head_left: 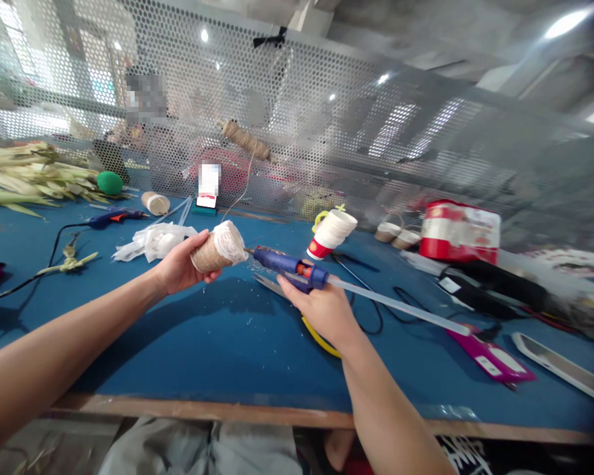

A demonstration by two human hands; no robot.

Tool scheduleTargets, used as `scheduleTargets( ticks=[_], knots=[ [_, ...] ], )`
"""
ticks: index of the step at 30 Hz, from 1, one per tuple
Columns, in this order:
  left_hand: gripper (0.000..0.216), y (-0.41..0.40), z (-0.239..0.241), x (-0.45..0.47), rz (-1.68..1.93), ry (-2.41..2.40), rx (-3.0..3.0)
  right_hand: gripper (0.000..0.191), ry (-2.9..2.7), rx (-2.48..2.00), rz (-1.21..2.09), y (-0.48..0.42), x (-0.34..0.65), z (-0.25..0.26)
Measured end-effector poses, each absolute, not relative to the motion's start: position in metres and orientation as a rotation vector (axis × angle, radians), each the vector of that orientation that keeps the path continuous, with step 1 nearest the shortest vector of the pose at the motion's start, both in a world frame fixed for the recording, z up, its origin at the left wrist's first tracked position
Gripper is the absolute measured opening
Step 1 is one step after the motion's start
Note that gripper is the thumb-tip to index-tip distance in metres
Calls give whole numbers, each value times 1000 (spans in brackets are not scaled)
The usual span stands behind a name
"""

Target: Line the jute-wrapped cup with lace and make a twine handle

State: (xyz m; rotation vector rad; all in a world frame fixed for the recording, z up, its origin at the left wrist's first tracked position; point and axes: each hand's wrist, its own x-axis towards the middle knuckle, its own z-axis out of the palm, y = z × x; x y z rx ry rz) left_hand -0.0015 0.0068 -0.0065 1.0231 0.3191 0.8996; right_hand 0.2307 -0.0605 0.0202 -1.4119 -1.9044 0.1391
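My left hand [181, 264] is wrapped round a twine-covered cup [210, 256], which lies tilted on its side in the air, with white lace [230, 243] about its right end. In my right hand [324, 310] is a blue glue gun [282, 262], a long clear glue stick [400, 303] running out of its back. The gun's nozzle points left and is close to the lace; whether it touches I cannot tell. Under the right hand, yellow-handled scissors [321, 336] lie partly hidden on the blue table [202, 356].
Behind stand stacked paper cups [334, 231] and a red-and-white package [458, 234]. A twine spool [245, 140] hangs on the perforated metal screen [297, 99]. At left lie white lace scraps [161, 242], a second glue gun [113, 218] and corn husks [34, 173]; a phone [564, 369] lies right.
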Motion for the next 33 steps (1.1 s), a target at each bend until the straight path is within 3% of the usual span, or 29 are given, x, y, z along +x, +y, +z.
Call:
scheduleTargets(
  ticks=[17, 28, 33],
  knots=[
    [37, 8, -6, -3, 919, 347, 985, 19, -1775, -1398, 449, -67, 230, 29],
    [33, 3, -5, 0, 861, 310, 865, 20, -1479, -1075, 1131, -60, 232, 31],
    [37, -5, -3, 5, 746, 293, 779, 24, -1294, -998, 1288, -53, 234, 27]
  ],
)
